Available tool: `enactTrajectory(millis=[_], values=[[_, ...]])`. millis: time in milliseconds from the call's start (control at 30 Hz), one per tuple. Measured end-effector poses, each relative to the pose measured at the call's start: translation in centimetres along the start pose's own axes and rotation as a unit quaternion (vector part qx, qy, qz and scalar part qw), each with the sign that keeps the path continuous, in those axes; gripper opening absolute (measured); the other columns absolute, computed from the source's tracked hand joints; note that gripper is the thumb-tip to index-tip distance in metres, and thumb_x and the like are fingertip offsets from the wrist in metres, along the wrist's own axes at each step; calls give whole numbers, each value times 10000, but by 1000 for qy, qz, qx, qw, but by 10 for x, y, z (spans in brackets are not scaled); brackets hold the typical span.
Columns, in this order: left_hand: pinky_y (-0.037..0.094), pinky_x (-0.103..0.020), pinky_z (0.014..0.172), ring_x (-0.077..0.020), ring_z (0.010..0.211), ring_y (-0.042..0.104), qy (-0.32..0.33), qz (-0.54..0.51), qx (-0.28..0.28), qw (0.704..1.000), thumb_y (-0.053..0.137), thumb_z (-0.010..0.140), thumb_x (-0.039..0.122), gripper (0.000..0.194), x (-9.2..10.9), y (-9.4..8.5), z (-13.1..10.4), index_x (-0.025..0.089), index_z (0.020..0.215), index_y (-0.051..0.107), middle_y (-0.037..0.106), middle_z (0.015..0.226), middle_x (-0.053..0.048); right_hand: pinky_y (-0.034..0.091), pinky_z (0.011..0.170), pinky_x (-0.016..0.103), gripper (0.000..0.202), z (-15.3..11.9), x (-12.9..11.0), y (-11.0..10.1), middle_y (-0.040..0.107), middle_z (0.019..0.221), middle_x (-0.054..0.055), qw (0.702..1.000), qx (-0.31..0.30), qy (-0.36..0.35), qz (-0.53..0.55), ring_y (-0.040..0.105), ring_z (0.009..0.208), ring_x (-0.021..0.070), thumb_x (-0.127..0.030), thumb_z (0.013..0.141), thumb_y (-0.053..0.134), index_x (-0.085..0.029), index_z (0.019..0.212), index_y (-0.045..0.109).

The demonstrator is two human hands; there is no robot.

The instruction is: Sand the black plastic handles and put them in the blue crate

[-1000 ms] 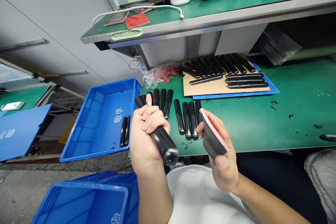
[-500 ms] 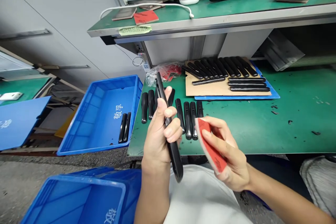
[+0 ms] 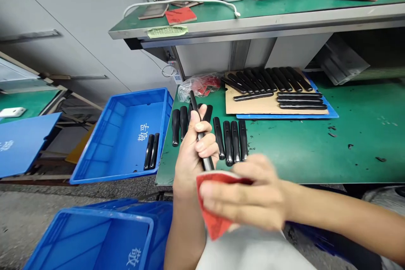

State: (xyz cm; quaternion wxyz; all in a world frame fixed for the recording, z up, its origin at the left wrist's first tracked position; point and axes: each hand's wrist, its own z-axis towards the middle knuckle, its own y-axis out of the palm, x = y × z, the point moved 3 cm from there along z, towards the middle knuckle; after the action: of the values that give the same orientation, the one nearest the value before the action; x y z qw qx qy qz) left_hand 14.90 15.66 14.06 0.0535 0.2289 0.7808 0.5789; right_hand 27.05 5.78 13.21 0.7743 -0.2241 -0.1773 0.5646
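the left hand (image 3: 201,145) is closed around a glossy black rod-shaped handle (image 3: 208,163), which slants upward near the front edge of the green bench top (image 3: 300,147). the right hand (image 3: 253,194), blurred, grips a flat red-faced pad (image 3: 216,224) across the handle's near end; the contact itself is hidden. just beyond, similar black handles (image 3: 228,143) lie side by side, and a blue plastic tray (image 3: 115,135) sits to the left, two more inside.

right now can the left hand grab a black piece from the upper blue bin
Probably not: the left hand is closed around a black piece, though the upper blue bin looks open from above.
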Motion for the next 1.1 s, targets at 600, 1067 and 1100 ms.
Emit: enactTrajectory(millis=[600,1067,1100], values=[[393,-86,390,-21,416,503,-15,-106,-82,991,438,1057,318,353,28,-6,-5,100,1321,521,525,586,96,452,575,281,258,-12,-11,6,641,1392,-116,999,-17,-12,-29,597,843,143,-465,838,722,-369,1065,798],[371,-145,398,-46,413,405,121,-83,70,987,338,1060,393,341,23,-21,-11,133,1142,543,404,613,85,493,909,506,419,-45,-23,36,614,1431,140,891,225,393,41,639,1239,321,-264,1062,370,-164,1429,545],[341,-149,374,-44,390,378,143,-73,86,983,344,1054,399,322,24,-21,-12,145,1081,541,380,592,94,486,921,501,421,-43,-26,38,599,1451,126,887,244,392,28,626,1250,317,-264,1061,373,-164,1435,541]])
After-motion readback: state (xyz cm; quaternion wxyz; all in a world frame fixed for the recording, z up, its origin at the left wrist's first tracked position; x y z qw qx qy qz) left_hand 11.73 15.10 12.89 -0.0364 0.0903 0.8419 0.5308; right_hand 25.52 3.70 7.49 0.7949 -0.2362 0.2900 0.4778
